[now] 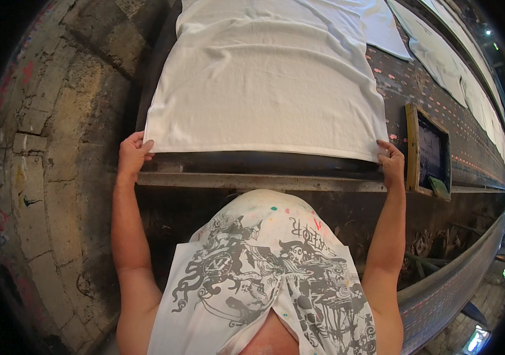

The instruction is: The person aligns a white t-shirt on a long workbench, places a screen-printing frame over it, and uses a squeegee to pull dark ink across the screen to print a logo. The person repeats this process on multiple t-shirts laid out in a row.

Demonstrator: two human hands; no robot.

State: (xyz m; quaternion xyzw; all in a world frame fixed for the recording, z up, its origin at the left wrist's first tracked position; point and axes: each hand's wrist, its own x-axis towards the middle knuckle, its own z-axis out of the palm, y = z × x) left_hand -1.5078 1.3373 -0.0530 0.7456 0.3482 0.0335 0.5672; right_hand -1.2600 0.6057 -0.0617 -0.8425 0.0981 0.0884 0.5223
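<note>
Stone blocks, worn and cracked, with red smears near the far edge, fill the left side. Next comes the left hand, its thumb and fingers pinching the near left corner of a white cloth. The cloth lies spread on the dark worktop, running away from the person and out at the top; its near part is fairly smooth, with soft creases and folds farther up. Its near hem runs almost straight between the two hands, just inside the worktop's edge, with a ledge below. In the middle, nearest the camera, is the person's white shirt, printed with dark drawings and dotted with coloured paint. The right hand pinches the near right corner of the cloth, so the hands are well apart, each clamped on a corner. Just right of that hand a frame with a yellowish rim and dark inside rests on the worktop, a green piece at its lower corner. Beyond, the worktop is speckled reddish, and more white cloths lie toward the upper right. At lower right runs a long patterned surface, with bright lights past it.
</note>
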